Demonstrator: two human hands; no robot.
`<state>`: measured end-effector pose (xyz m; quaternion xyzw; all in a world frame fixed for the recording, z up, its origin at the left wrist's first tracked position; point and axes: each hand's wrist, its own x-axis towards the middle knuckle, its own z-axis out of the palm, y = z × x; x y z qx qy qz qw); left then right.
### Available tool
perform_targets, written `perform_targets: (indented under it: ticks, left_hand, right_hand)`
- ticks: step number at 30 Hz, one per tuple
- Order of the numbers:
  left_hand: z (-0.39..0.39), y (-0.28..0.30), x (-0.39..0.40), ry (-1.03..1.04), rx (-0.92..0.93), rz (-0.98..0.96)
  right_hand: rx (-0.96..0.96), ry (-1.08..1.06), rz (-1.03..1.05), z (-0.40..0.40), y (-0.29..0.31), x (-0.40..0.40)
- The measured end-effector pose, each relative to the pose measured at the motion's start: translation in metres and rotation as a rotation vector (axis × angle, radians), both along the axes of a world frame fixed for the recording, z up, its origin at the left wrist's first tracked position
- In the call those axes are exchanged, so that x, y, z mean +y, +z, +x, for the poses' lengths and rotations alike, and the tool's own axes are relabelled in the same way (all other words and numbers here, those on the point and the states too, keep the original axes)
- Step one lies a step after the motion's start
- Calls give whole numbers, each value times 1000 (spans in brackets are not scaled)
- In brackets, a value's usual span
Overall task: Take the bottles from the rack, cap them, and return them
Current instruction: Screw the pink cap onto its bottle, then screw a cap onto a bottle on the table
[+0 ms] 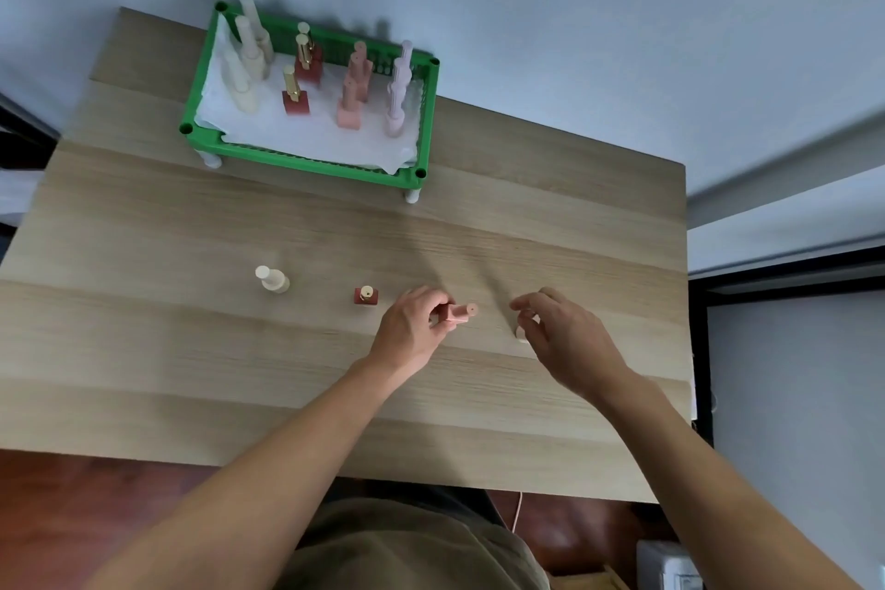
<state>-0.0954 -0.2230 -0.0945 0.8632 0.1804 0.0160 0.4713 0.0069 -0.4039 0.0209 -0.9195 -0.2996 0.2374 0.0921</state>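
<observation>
- The left hand (413, 332) pinches the square base of a small pink bottle (459, 314), tipping it so its long cap points right, low over the tabletop (550, 225).
- The right hand (560, 332) hovers just beside it, fingers loosely curled around a small pale piece (522, 332) resting on the wood; whether it is actually gripped, I cannot tell.
- Two more bottles stand upright to the left: a red bottle (366, 297) with a gold cap nearby, and a cream bottle (273, 279) further off.
- At the far edge, a green rack (306, 157) lined with white paper holds rows of cream, red, pink and lilac bottles.
- These bottles look light, rigid and smooth, possibly glass, so likely slippery and breakable if dropped.
- The flat-sided base seems the surest place to hold one, leaving the slender cap free for twisting.
- Tall and narrow, they would probably topple easily when set back in the rack.
</observation>
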Motion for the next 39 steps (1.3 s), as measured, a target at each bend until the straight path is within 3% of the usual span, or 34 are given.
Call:
perform_targets:
  ticks: [13,21,31,39]
  left_hand:
    - [4,-5,-11,52,18,-52]
    - [-12,-7,-20,120,82,-33]
    - [-18,-8,-40,-49,111,13]
    - [-2,-5,-70,-143,134,-110]
  right_hand:
    - [24,-17,71,8,-5,-55]
    - [37,22,-11,15,-21,-69]
    - [-72,24,100,15,-29,-69]
    - [-19,-84,139,20,-32,-81]
